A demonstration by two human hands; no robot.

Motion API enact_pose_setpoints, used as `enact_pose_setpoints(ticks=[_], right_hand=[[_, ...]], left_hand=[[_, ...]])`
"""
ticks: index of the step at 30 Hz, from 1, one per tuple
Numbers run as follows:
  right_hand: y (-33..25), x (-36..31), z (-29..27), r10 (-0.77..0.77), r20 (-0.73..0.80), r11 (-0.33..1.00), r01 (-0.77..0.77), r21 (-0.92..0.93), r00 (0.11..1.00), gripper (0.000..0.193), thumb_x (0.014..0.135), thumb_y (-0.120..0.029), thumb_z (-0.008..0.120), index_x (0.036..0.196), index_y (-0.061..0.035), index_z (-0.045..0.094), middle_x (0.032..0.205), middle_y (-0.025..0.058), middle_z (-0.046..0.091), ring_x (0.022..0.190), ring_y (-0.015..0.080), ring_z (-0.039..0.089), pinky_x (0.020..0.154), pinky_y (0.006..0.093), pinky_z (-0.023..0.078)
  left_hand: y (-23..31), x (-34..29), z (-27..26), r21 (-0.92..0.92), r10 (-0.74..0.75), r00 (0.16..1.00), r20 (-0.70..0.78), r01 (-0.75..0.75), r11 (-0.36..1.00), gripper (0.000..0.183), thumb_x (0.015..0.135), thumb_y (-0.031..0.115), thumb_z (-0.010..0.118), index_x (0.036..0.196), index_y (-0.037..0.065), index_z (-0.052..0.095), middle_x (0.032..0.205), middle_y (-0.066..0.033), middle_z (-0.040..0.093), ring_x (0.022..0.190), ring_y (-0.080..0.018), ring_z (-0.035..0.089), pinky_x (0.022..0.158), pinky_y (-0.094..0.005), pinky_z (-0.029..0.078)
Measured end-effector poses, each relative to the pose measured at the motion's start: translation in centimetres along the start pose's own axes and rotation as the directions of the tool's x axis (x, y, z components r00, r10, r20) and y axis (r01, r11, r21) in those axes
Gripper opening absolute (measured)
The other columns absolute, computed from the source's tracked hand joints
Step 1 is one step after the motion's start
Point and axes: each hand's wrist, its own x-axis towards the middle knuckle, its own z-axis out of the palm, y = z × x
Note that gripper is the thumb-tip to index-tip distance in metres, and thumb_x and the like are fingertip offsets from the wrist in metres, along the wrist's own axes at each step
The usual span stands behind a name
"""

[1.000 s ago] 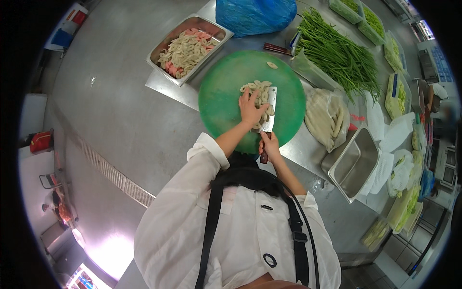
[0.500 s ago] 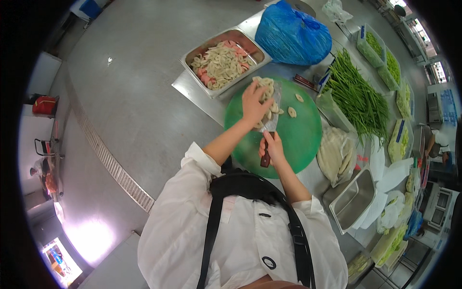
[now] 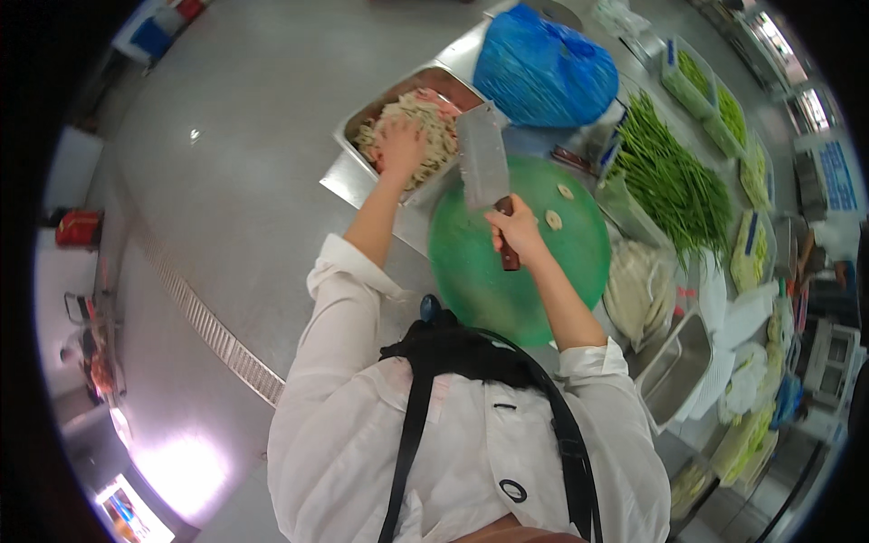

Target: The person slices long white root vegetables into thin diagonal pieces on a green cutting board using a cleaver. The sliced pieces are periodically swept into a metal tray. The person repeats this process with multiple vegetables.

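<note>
I see a blue bag [image 3: 541, 68] behind the green board [image 3: 543, 271], w/ green stalks [image 3: 670, 181] heaped to the right and pale strips [image 3: 638, 285] beside an empty steel pan [image 3: 674, 366]. 2 small slices [image 3: 554, 220] lie on the board. My right hand [image 3: 516, 226] is wrapped tight round the cleaver [image 3: 482, 167] handle; blade stands over the board's far edge, long axis pointing away, toward the tray [image 3: 362, 127]. Left hand [image 3: 403, 140] sits fingers-down in the tray's chopped mix [image 3: 434, 122]; can't tell its grip.
</note>
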Motion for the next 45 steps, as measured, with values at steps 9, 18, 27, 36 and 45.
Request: enact_pose_setpoints(ticks=[9, 18, 27, 36, 45], right_hand=[[12.2, -4.2, -18.2, -0.360, -0.406, 0.541, -0.166, -0.824, 0.840, 0.026, 0.082, -0.015, 0.060, 0.099, -0.0039, 0.045, 0.079, 0.0211, 0.064, 0.068, 0.0433, 0.062, 0.061, 0.0507, 0.048], [13.6, -8.0, -12.2, -0.148, -0.153, 0.815, 0.033, -0.578, 0.977, 0.028, 0.083, -0.015, 0.067, 0.096, -0.0041, 0.044, 0.061, 0.0147, 0.058, 0.048, 0.0299, 0.059, 0.045, 0.0418, 0.045], [18.1, -9.3, -7.2, 0.233, -0.189, 0.949, -0.180, 0.260, 0.954, 0.025, 0.086, -0.011, 0.067, 0.091, -0.0078, 0.043, 0.054, 0.0040, 0.049, 0.036, 0.0152, 0.047, 0.034, 0.0304, 0.039], [10.4, -5.5, -2.5, 0.061, 0.015, 0.967, -0.063, 0.246, 0.998, 0.022, 0.085, -0.010, 0.066, 0.093, -0.0074, 0.045, 0.056, 0.0026, 0.049, 0.037, 0.0135, 0.046, 0.035, 0.0292, 0.038], [8.2, -5.6, -3.1, -0.077, -0.073, 0.995, 0.072, -0.064, 0.994, 0.025, 0.086, -0.014, 0.066, 0.089, -0.0062, 0.043, 0.057, 0.0034, 0.047, 0.040, 0.0131, 0.049, 0.036, 0.0293, 0.038]], left_hand=[[10.9, -6.7, 0.8, -0.375, 0.273, 0.946, -0.174, -0.320, 0.870, 0.043, 0.087, 0.026, 0.063, 0.126, 0.011, 0.057, 0.142, -0.0152, 0.044, 0.138, -0.0364, 0.031, 0.109, -0.0585, 0.023], [16.7, -14.5, 7.9, -0.458, 0.065, 0.970, 0.236, 0.052, 0.887, 0.047, 0.093, 0.036, 0.053, 0.127, 0.004, 0.056, 0.147, -0.0162, 0.039, 0.139, -0.0338, 0.029, 0.114, -0.0518, 0.016], [19.9, -18.6, 4.8, -0.475, 0.086, 0.967, 0.238, 0.039, 0.879, 0.048, 0.089, 0.031, 0.059, 0.128, 0.003, 0.053, 0.142, -0.0219, 0.040, 0.135, -0.0377, 0.033, 0.112, -0.0542, 0.020], [15.5, -10.6, -1.6, -0.573, 0.128, 0.992, 0.014, -0.097, 0.814, 0.052, 0.088, 0.024, 0.058, 0.133, 0.001, 0.045, 0.143, -0.0266, 0.035, 0.131, -0.0447, 0.034, 0.109, -0.0503, 0.027], [-1.5, 0.7, 4.2, -0.468, -0.561, 0.828, 0.013, 0.500, 0.728, 0.070, 0.088, 0.041, 0.059, 0.140, -0.001, 0.037, 0.144, -0.0336, 0.030, 0.133, -0.0463, 0.031, 0.110, -0.0473, 0.027]])
